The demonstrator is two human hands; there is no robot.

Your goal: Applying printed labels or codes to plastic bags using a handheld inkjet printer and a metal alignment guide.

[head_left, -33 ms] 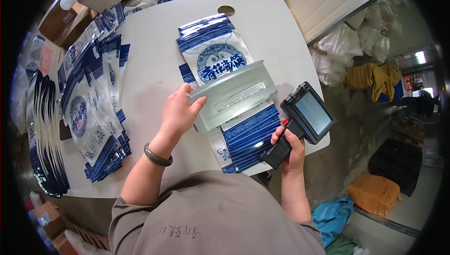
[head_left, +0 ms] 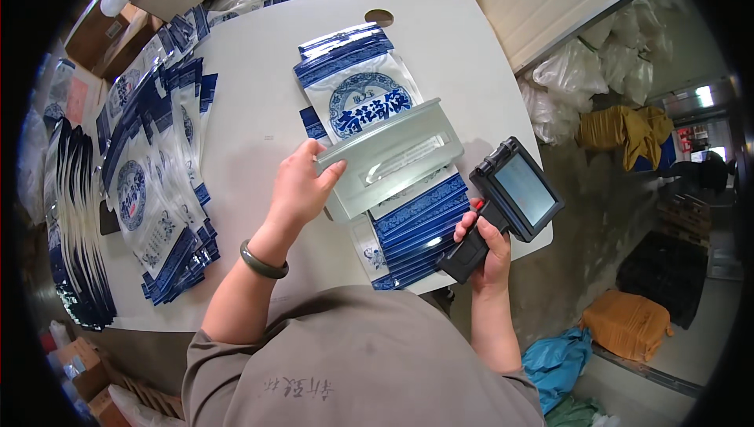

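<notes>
A: Where is the translucent green tray [head_left: 393,152]?
B: Tilted over the middle of a fanned stack of blue-and-white pouches [head_left: 420,230]. The left hand [head_left: 302,179] has its grip pinching the tray's left end, thumb on the near face.
A: And the right hand [head_left: 493,248]?
B: Its grip is wrapped around the handle of a black handheld device with a screen [head_left: 525,191], just right of the tray. Some fingers are hidden behind the handle.
A: What carries all this?
B: A white surface [head_left: 251,113] with an oval hole near its far edge. A pale panel [head_left: 550,10] rises beyond its far right corner, and grey floor [head_left: 561,270] shows to the right.
A: Anything different from the earlier frame?
B: Barely. The tray's upper edge sits slightly farther up and left; both hands and the device look unchanged.
A: What else is around?
B: A loose heap of pouches [head_left: 153,183] lies left on the surface, a tight row of them beside it. Clear plastic bags [head_left: 569,77] and an orange bundle [head_left: 628,323] are off right.
A: Anything in the way?
B: The tray covers the stack's middle.
</notes>
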